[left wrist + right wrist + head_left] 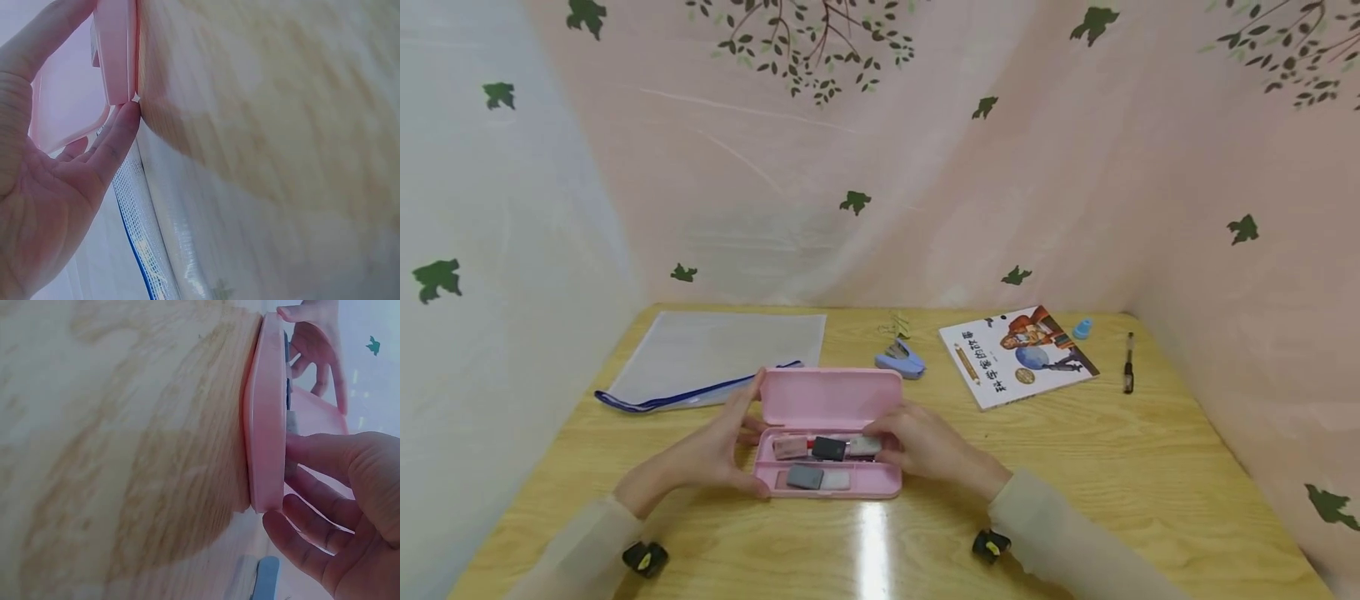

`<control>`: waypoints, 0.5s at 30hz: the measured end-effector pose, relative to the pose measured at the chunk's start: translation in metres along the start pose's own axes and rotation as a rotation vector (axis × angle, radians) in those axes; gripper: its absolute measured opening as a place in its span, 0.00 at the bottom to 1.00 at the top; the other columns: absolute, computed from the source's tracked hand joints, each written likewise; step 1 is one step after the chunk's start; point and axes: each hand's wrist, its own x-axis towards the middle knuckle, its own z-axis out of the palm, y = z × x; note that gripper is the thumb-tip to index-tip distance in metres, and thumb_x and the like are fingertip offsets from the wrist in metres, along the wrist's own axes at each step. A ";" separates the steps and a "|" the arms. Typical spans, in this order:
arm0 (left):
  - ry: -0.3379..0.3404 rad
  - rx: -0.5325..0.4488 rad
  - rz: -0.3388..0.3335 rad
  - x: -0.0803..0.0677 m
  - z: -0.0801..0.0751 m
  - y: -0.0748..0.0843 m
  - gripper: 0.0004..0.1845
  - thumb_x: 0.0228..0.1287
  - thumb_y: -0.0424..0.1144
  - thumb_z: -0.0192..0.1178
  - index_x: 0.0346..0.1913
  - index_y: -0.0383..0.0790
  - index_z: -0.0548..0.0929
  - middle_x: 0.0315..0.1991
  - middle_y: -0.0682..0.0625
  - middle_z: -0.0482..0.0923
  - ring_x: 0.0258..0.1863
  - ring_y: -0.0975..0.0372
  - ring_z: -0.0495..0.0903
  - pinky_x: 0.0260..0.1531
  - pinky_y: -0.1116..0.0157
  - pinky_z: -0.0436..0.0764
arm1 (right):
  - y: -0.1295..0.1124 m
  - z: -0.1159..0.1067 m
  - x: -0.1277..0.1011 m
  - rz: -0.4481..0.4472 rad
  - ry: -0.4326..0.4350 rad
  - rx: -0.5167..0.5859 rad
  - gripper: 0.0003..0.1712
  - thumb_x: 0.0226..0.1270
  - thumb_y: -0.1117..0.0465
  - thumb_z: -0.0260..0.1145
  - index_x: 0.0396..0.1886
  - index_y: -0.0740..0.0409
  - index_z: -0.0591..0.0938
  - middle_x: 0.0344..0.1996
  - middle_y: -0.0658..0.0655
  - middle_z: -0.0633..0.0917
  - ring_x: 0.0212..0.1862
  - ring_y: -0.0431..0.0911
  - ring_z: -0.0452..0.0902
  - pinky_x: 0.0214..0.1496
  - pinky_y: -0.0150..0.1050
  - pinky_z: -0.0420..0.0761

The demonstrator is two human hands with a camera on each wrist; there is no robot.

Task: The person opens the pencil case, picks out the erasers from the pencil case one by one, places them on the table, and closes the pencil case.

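**Both hands on the open pencil case**

The pink pencil case (827,442) sits on the wooden table (1075,467) right in front of me, lid up, long axis running left to right across my body. So each hand takes one short end, and neither is nearer than the other; they sit about level.

My left hand (718,446) is at the left end w/ fingers straight, fingertip up by the lid's corner and thumb down at the tray's front corner. It props the case more than it grips. In the left wrist view the fingers (115,140) lie flat along the edge where lid meets table.

My right hand (925,446) is at the right end, fingers lightly curled around the tray's side; the right wrist view shows them (319,456) wrapping the edge. Hands are apart, the case between them.

Inside the tray: a few erasers (808,477) and small bits. Something red lies in the back row, prob. a pen, but it's too small to tell.

Farther back, well apart from my hands: a mesh zip pouch (715,354) to the left, a blue stapler (900,358) just behind the lid, a book (1015,354) and a black pen (1128,362) to the right.
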 end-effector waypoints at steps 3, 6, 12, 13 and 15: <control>0.003 0.013 -0.013 -0.002 -0.001 0.001 0.82 0.38 0.51 0.86 0.80 0.65 0.25 0.75 0.42 0.46 0.59 0.53 0.76 0.59 0.55 0.80 | -0.001 -0.002 0.000 0.015 0.005 0.046 0.20 0.62 0.63 0.75 0.55 0.57 0.87 0.46 0.51 0.87 0.44 0.40 0.78 0.50 0.35 0.81; 0.006 0.018 -0.023 -0.003 -0.003 0.002 0.82 0.39 0.51 0.86 0.80 0.65 0.24 0.76 0.42 0.46 0.59 0.53 0.76 0.59 0.55 0.80 | -0.001 -0.006 -0.004 0.025 0.032 0.118 0.20 0.63 0.63 0.74 0.56 0.58 0.86 0.47 0.51 0.86 0.42 0.41 0.78 0.46 0.34 0.82; 0.002 -0.006 -0.008 -0.003 -0.002 0.001 0.82 0.38 0.49 0.86 0.80 0.63 0.24 0.75 0.41 0.45 0.58 0.52 0.76 0.58 0.56 0.80 | 0.010 -0.021 -0.031 0.064 0.098 0.280 0.23 0.64 0.69 0.72 0.59 0.63 0.83 0.51 0.57 0.83 0.44 0.45 0.80 0.45 0.37 0.86; 0.001 -0.008 -0.003 -0.003 -0.002 0.001 0.82 0.38 0.49 0.86 0.80 0.63 0.24 0.75 0.41 0.45 0.58 0.52 0.76 0.58 0.56 0.80 | 0.014 -0.024 -0.037 0.070 0.107 0.300 0.24 0.63 0.71 0.71 0.60 0.65 0.83 0.51 0.59 0.83 0.44 0.46 0.81 0.45 0.37 0.86; 0.000 -0.014 0.002 -0.002 -0.001 0.001 0.82 0.38 0.49 0.86 0.80 0.63 0.25 0.75 0.41 0.46 0.58 0.52 0.76 0.58 0.56 0.80 | 0.024 -0.030 -0.049 0.087 0.116 0.317 0.24 0.64 0.73 0.69 0.61 0.67 0.82 0.51 0.61 0.82 0.44 0.45 0.80 0.45 0.36 0.86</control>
